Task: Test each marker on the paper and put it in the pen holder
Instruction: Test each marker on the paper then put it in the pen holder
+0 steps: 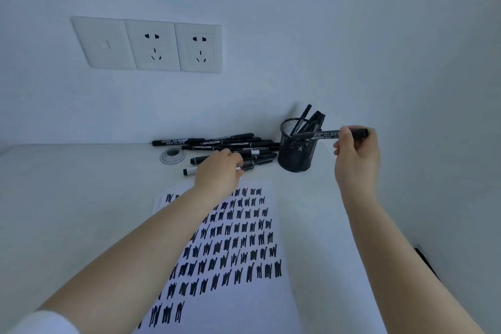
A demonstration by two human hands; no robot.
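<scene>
While reaching into the loose markers (230,145), left hand (219,168) curled on one marker (245,168), long axis left-right; scribbled paper (233,238) below; mesh pen holder (296,148) upright; right hand (356,154) pinching a held marker (325,134), roughly horizontal, tip over holder's rim.
</scene>
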